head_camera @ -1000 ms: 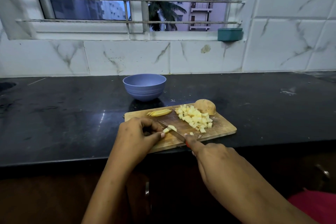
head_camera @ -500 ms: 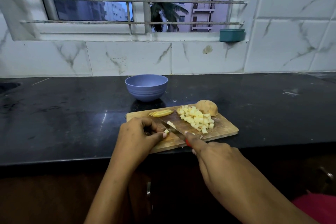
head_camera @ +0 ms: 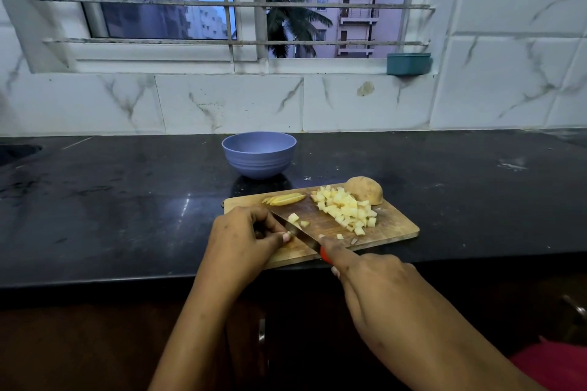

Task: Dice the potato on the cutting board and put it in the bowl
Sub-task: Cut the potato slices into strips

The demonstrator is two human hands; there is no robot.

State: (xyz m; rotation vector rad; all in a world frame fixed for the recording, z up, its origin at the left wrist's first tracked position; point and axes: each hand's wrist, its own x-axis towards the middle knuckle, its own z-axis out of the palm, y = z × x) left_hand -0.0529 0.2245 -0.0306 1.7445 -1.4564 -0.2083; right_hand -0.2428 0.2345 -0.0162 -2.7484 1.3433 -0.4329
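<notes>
A wooden cutting board point(head_camera: 394, 225) lies at the front edge of the black counter. On it sit a pile of potato dice point(head_camera: 344, 209), an uncut potato half point(head_camera: 365, 190) at the far right corner, and thin potato strips point(head_camera: 284, 199) at the far left. My right hand point(head_camera: 371, 282) grips a knife by its red handle; the blade point(head_camera: 293, 227) lies across the board with a few dice beside it. My left hand point(head_camera: 244, 238) has its fingers curled down at the blade, pinching a potato piece that is mostly hidden. The blue bowl point(head_camera: 259, 154) stands behind the board.
Black counter point(head_camera: 111, 200) stretches left and right of the board, with a sink edge point(head_camera: 16, 152) at the far left. A marble-tiled wall and barred window rise behind. A teal box point(head_camera: 408, 63) sits on the window sill.
The knife has stepped a little leftward toward my left fingers, and a fresh cube or two lies to the right of the blade. The view has drifted slightly.
</notes>
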